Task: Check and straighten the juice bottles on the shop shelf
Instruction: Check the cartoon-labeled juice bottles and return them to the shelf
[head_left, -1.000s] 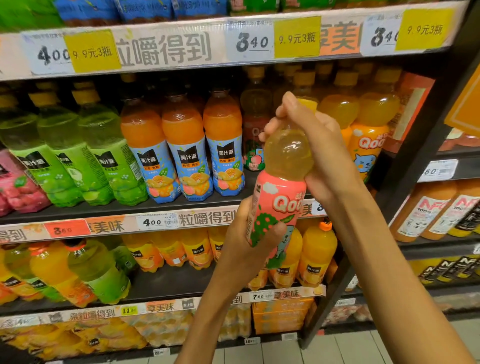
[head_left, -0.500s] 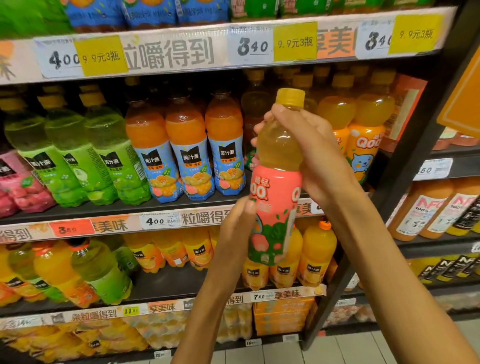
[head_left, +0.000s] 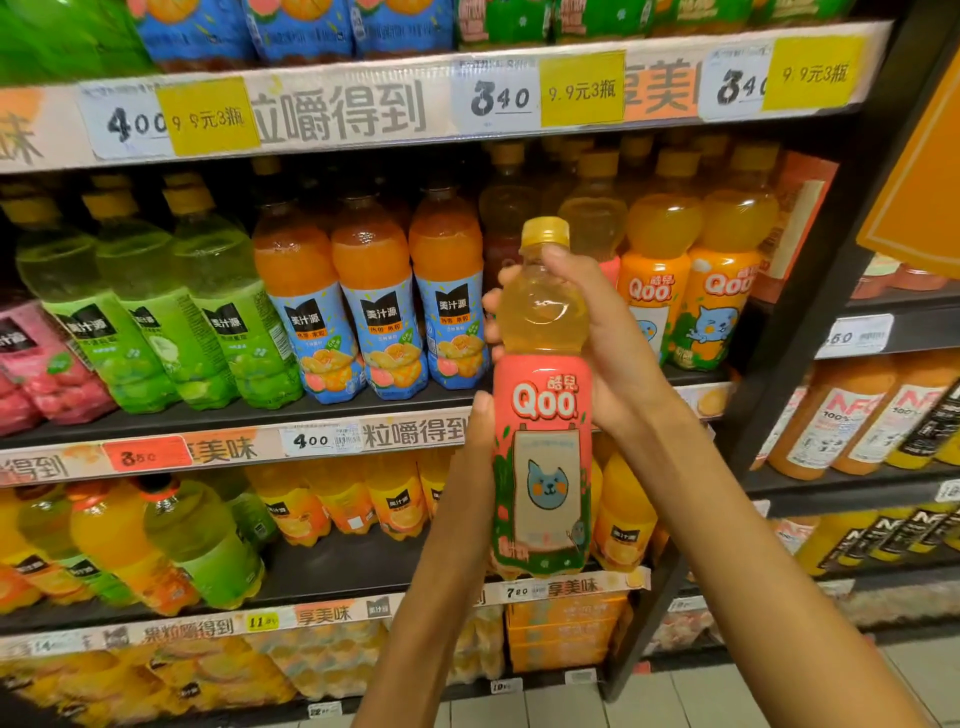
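Head view: closest in, the person has a pink Qoo bottle (head_left: 543, 415) held up in front of the shelf, upright, cap on top, label facing the camera. The right hand (head_left: 597, 332) wraps around the clear upper part from the right, thumb across the neck just under the yellow cap (head_left: 545, 232). The left hand (head_left: 480, 457) comes up from below and sits against the label's left edge, thumb flat along it; how the rest of its fingers sit behind the bottle can't be seen, though it looks like they're cupping the back.

So the bottle's long axis is vertical, both hands are on it, and the right one seems to carry most of the grip.

Behind it, on the middle shelf (head_left: 291, 410), there's a shadowy spot between the blue-label bottles (head_left: 374, 332) and the orange Qoo bottles (head_left: 691, 291), just behind and slightly above the held one. That's probably its slot, so a straight push forward keeping it upright would do. Green bottles (head_left: 145, 312) stand further left, well apart.
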